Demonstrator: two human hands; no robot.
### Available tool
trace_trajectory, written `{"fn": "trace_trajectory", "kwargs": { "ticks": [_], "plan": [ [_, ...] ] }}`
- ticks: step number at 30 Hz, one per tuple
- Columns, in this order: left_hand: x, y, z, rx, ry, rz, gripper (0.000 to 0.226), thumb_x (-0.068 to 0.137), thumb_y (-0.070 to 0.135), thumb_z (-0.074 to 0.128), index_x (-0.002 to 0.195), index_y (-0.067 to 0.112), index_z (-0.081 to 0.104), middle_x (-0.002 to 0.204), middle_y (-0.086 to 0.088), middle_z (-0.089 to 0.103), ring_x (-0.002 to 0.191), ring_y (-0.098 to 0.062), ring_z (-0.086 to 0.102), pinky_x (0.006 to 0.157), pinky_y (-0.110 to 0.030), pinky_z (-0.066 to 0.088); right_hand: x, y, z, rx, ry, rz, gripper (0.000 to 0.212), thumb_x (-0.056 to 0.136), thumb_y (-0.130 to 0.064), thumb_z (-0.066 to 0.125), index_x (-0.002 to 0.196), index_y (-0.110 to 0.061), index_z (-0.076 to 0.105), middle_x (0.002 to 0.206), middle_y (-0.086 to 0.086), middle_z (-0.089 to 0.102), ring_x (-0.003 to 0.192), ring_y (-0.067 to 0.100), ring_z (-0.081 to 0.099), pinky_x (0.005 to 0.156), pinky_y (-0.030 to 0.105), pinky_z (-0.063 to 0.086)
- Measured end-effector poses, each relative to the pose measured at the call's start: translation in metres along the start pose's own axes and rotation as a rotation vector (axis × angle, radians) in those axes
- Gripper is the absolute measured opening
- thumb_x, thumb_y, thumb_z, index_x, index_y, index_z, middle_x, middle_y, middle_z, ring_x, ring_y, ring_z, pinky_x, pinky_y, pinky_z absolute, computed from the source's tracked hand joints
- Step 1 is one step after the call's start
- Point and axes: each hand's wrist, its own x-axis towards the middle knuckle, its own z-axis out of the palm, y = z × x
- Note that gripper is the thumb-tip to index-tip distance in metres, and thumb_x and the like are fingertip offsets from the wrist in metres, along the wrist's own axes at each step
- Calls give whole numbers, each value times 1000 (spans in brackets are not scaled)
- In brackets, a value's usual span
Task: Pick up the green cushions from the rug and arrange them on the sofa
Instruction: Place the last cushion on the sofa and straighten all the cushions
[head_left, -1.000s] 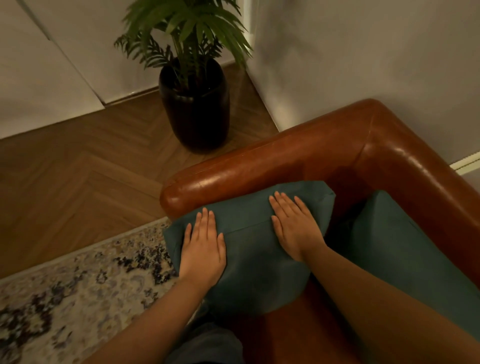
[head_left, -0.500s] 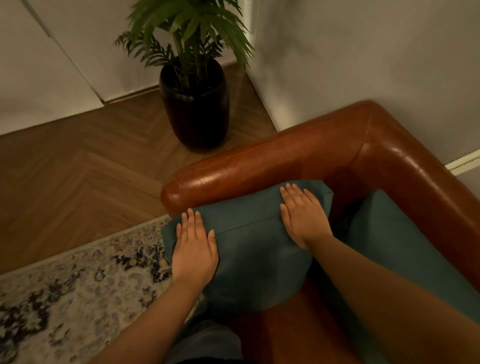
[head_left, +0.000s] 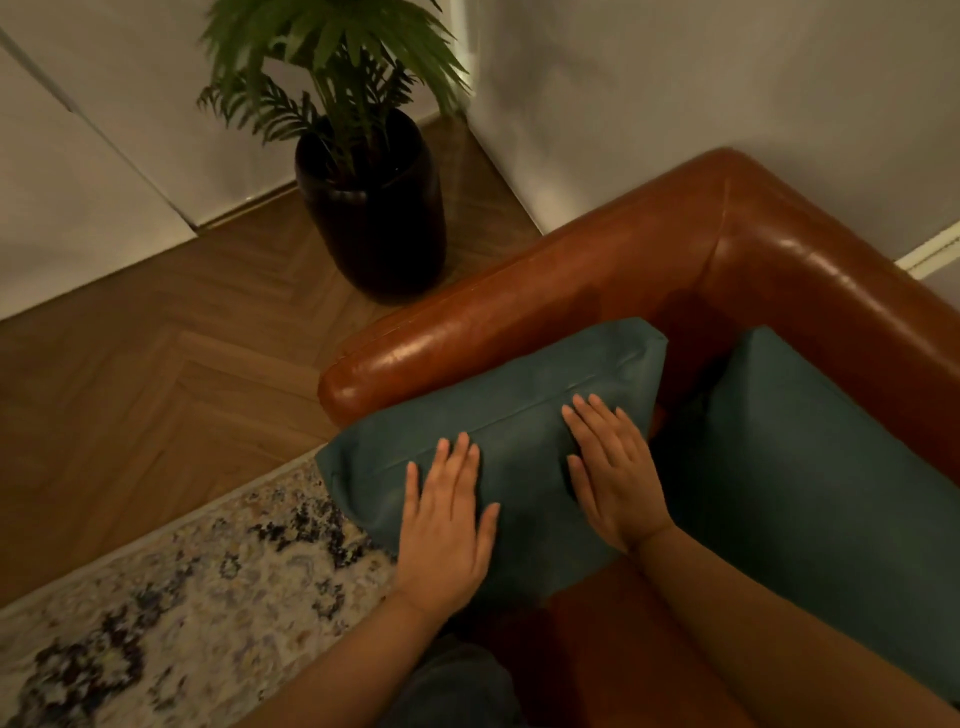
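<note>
A green cushion (head_left: 524, 415) leans against the armrest of the brown leather sofa (head_left: 571, 280), its lower left corner sticking out over the seat's front. My left hand (head_left: 449, 525) lies flat on the cushion's lower left, fingers straight. My right hand (head_left: 613, 467) presses flat on its right half, fingers together and pointing toward the armrest. A second green cushion (head_left: 810, 478) rests against the sofa's backrest to the right, partly covered by my right forearm.
A patterned rug (head_left: 182, 597) covers the floor at lower left, beside herringbone wood flooring (head_left: 156, 364). A dark pot with a leafy plant (head_left: 374, 208) stands just beyond the armrest, near the white wall corner (head_left: 519, 156).
Both hands slid across the cushion: they spread apart half a second ago, then came back toward its middle. The cushion stays against the armrest.
</note>
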Motion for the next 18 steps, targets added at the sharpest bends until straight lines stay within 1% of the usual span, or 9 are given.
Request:
{"fn": "trace_trajectory", "kwargs": {
  "ticks": [3, 5, 8, 11, 13, 15, 18],
  "plan": [
    [-3, -13, 13, 29, 50, -129, 57, 101, 41, 18, 141, 3, 33, 145, -14, 43, 138, -24, 30, 118, -33, 8, -4, 1, 13, -60, -11, 31, 50, 100, -33, 28, 142, -8, 36, 148, 10, 39, 141, 21, 27, 117, 41, 16],
    [-1, -24, 18, 43, 84, -160, 56, 101, 40, 18, 140, 4, 34, 143, -13, 46, 135, -23, 33, 118, -30, 10, 0, 5, 20, -92, -6, 20, 51, 100, -37, 27, 143, -10, 33, 150, 7, 34, 143, 18, 22, 117, 41, 13],
    [4, -36, 25, 49, 137, -133, 53, 101, 39, 19, 139, 6, 36, 141, -10, 49, 132, -21, 38, 116, -28, 14, 10, 16, 33, -140, 11, -31, 52, 100, -39, 26, 143, -11, 31, 150, 6, 31, 146, 13, 11, 117, 39, 12],
    [16, -42, 31, 45, 212, -130, 50, 101, 39, 21, 136, 8, 39, 140, -5, 47, 129, -19, 41, 116, -26, 15, 23, 29, 43, -180, 45, -89, 52, 100, -39, 26, 143, -12, 32, 148, 6, 32, 147, 12, 10, 116, 37, 12],
    [22, -44, 31, 53, 251, -128, 49, 101, 39, 21, 135, 9, 40, 140, -4, 42, 128, -18, 41, 116, -25, 13, 32, 33, 47, -176, 58, -112, 52, 100, -39, 25, 146, -14, 27, 147, 6, 33, 147, 12, 10, 117, 37, 12],
    [24, -45, 30, 53, 255, -122, 49, 101, 40, 21, 135, 9, 39, 140, -3, 41, 128, -18, 41, 116, -25, 14, 35, 35, 49, -174, 66, -121, 53, 100, -40, 24, 147, -16, 23, 147, 7, 33, 147, 12, 9, 117, 36, 11],
    [22, -44, 29, 52, 224, -118, 50, 101, 40, 21, 136, 9, 39, 140, -5, 45, 130, -19, 40, 115, -26, 15, 33, 33, 47, -176, 74, -114, 52, 100, -40, 24, 145, -14, 29, 146, 7, 34, 147, 11, 9, 117, 35, 10]
  ]
}}
